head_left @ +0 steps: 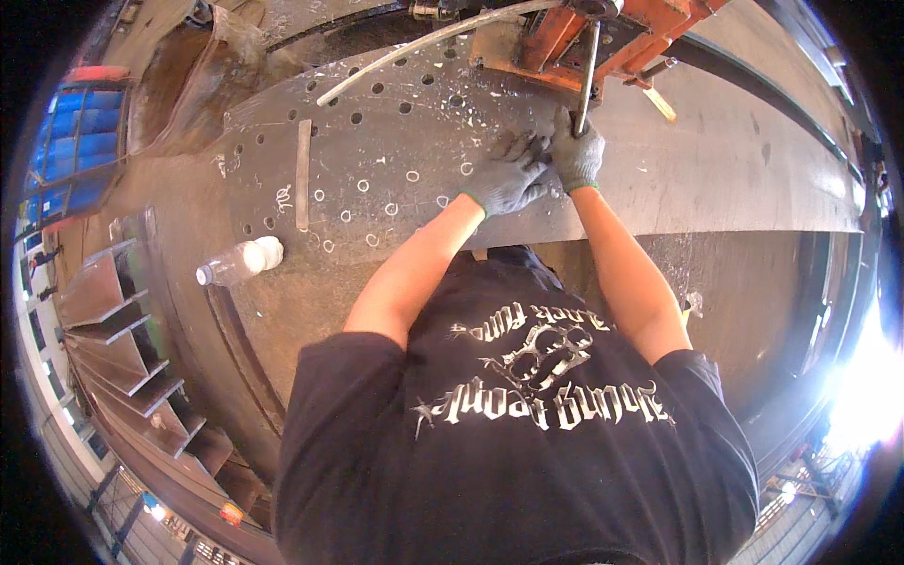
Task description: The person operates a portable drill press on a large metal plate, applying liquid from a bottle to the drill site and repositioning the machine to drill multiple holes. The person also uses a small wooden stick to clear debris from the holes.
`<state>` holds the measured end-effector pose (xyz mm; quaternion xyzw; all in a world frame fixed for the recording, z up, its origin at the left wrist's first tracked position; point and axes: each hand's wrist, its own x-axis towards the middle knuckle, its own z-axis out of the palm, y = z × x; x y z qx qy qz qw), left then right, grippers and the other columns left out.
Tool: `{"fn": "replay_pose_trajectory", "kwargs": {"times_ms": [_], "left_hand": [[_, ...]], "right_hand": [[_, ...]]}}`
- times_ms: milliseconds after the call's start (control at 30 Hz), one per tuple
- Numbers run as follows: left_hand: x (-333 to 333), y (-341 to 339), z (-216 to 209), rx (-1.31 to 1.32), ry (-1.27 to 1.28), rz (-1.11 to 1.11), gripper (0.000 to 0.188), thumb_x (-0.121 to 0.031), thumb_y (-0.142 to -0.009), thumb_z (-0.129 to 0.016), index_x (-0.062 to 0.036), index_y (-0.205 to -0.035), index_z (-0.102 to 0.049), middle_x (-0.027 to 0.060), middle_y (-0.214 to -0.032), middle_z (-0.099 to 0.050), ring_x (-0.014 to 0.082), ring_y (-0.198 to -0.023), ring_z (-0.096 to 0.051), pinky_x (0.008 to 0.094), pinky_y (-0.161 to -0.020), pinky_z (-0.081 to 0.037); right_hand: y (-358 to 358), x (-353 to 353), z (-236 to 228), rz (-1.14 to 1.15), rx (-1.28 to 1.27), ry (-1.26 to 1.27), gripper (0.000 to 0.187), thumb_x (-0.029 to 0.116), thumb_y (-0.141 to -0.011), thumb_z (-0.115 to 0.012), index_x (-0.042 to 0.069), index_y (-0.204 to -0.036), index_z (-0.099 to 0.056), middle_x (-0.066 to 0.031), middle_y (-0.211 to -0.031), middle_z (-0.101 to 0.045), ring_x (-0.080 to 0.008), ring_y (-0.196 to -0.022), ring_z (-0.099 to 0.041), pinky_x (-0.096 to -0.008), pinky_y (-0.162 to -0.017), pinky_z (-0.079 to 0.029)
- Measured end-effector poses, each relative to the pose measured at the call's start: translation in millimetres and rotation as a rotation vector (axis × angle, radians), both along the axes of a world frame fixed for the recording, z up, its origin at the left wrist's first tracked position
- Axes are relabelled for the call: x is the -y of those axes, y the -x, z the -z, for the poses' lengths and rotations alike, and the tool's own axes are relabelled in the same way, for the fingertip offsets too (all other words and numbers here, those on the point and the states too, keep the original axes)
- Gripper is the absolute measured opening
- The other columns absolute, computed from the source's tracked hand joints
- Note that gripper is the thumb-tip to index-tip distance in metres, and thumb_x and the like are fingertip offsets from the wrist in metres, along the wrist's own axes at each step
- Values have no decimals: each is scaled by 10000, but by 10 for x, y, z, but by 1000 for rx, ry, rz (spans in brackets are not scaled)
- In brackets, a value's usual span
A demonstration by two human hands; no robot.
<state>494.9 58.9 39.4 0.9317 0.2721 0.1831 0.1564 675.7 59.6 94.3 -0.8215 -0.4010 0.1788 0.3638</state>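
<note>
My right hand [576, 155], in a grey knit glove, is closed round the lower end of a metal lever [590, 71]. That lever hangs from an orange machine [612, 42] at the top of the view. Close to its left, my left hand [513, 174] wears the same kind of glove. Its fingers are loosely spread above the steel plate [716, 179], with nothing visible in them. White chips are scattered on the plate near both hands. Dark round holes and white chalk circles mark the plate's left part.
A flat metal bar [303, 174] lies across the plate's left end, with a plastic bottle [231, 265] below it. A pale curved hose [424, 49] runs to the machine. Steel sections [132, 344] stand at far left, below a rack of blue cylinders [80, 141].
</note>
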Motion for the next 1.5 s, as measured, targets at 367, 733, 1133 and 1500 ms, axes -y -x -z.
{"fn": "replay_pose_trajectory", "kwargs": {"times_ms": [367, 733, 1133, 1500], "left_hand": [[-598, 2555, -238, -192, -135, -1277, 525, -483, -1001, -570, -66, -1299, -681, 241, -1420, -603, 459, -1394, -469, 569, -1188, -311], [914, 363, -125, 20, 175, -150, 737, -425, -985, -648, -123, -1615, -412, 223, -1677, -334, 444, -1549, -295, 636, -1287, -135], [774, 2849, -102, -434, -244, -1382, 592, -483, -1003, -579, -66, -1422, -604, 244, -1515, -536, 494, -1449, -404, 630, -1225, -246], [-162, 2754, -224, -477, 156, -1266, 379, -303, -1027, -581, -38, -1292, -632, 246, -1244, -655, 429, -1174, -667, 565, -914, -555]], "right_hand": [[19, 48, -38, -61, -101, -80, 302, 327, -973, -724, 29, -1023, -739, -182, -740, -692, -290, -648, -658, -411, -679, -538], [-136, 19, 222, -82, -101, -112, 373, 363, -1008, -708, -2, -940, -747, -65, -670, -665, -135, -638, -627, -367, -628, -524], [37, 17, -7, -67, -142, -80, 385, 372, -1025, -692, 10, -901, -729, -41, -674, -637, -121, -620, -588, -327, -602, -487], [-77, 11, 81, -62, -196, -72, 400, 388, -1009, -711, 8, -882, -724, -37, -658, -629, -110, -612, -576, -319, -588, -468]]}}
